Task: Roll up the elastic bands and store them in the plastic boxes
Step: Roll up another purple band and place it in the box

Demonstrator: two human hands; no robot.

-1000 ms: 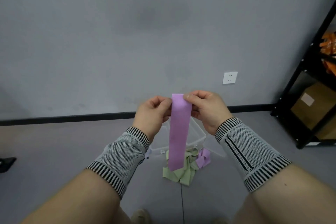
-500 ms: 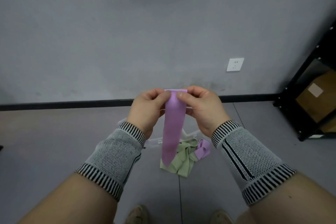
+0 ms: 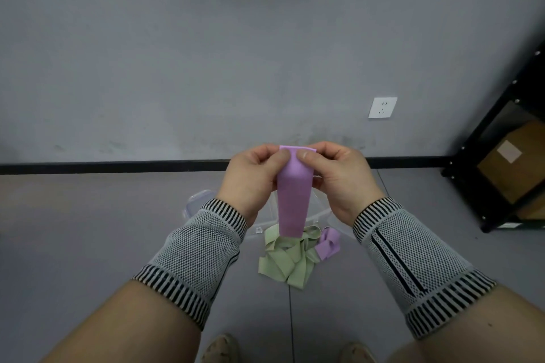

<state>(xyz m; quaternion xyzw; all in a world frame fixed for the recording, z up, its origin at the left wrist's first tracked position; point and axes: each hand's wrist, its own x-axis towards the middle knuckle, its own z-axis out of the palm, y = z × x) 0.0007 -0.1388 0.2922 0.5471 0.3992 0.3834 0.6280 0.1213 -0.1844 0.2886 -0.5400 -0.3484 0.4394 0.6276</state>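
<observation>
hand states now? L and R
Left hand: pinching the top edge of the purple band.
Right hand: pinching the same top edge; the band hangs below.

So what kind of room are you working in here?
Probably a storeroom or plain workroom, not a home: bare grey wall with one socket, grey floor with a black skirting, and a black metal rack holding cardboard boxes.
</observation>
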